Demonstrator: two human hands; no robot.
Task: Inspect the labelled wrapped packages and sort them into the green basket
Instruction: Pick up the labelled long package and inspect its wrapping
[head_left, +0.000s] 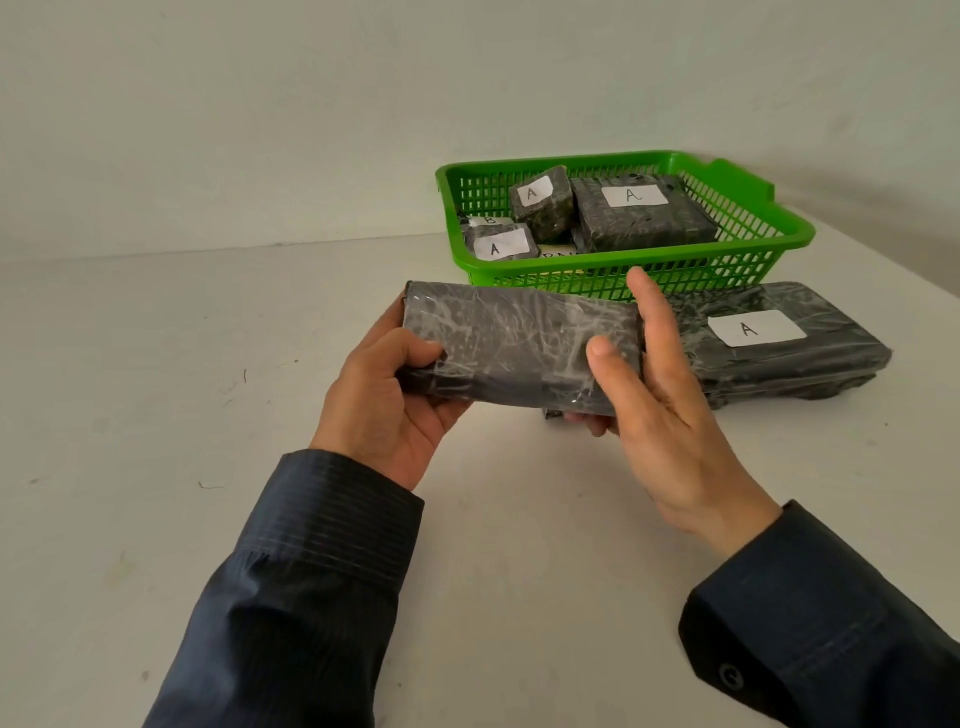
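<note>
So, my left hand (384, 410) and right hand (670, 415) have fingers (655, 317) clamped on the ends of this wrapped package (519, 338), no label showing, so I reckon it needs flipping before the green basket (753, 248).

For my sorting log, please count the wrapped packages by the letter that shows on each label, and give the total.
Label A: 4 (small package, large package, front package in the green basket; long package on the table)
Label B: 1 (half-hidden package)
No label showing: 1 (held package, in left hand and right hand)
Total: 6
</note>
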